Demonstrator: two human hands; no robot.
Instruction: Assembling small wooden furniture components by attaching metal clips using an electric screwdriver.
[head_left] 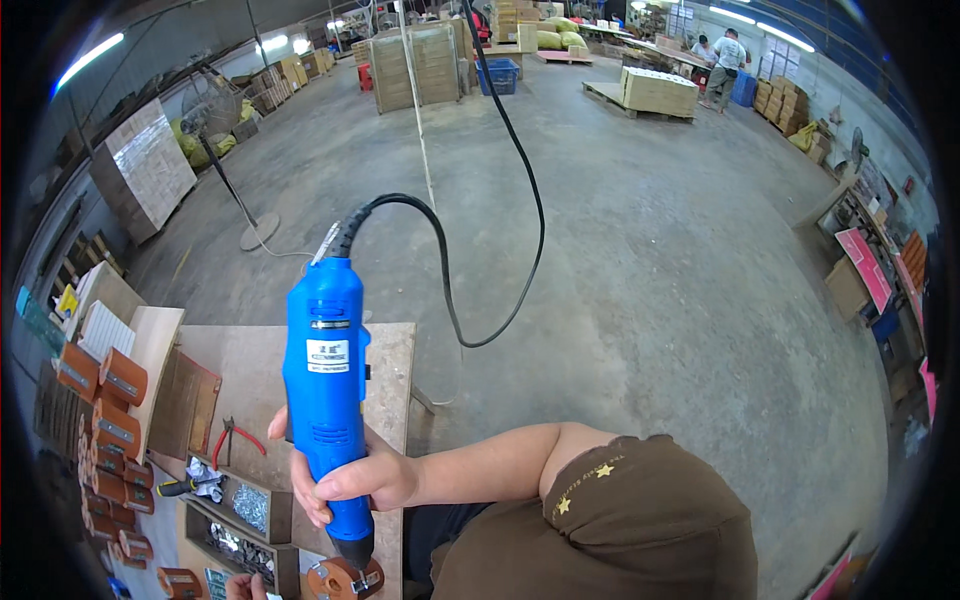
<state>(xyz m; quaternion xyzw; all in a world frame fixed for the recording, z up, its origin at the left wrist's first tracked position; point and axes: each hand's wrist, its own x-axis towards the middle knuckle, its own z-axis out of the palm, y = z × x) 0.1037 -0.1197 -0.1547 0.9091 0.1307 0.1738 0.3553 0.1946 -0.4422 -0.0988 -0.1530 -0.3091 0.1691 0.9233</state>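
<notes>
My right hand [365, 482] was wrapped around the lower body of one blue electric screwdriver [328, 370], which stood almost upright over the near part of the table [388, 375]. Its dark nose pointed down at one orange-brown round piece [330, 580] with a metal fitting, close to the table's right edge; I could not tell whether the tip touched it. My left hand [245, 588] was apart from the right, at the near limit of view and left of that piece; only its fingers showed, and I could not tell whether they pinched anything.

Room to move lay across the tabletop between the tool and the far edge. Past the right edge the concrete floor [650, 260] spread wide, with one black cable [540, 220] looping out over it from the screwdriver's top.

To the left I counted two open bins, a screw bin [280, 515] and, nearer, a metal-parts bin [288, 568], and beyond them one pair of red-handled pliers [232, 430]. Orange-brown cylinders [125, 375] crowded the left side, overlapping too much to count.

Far right stood two people [728, 60], near one loaded pallet [660, 92].
</notes>
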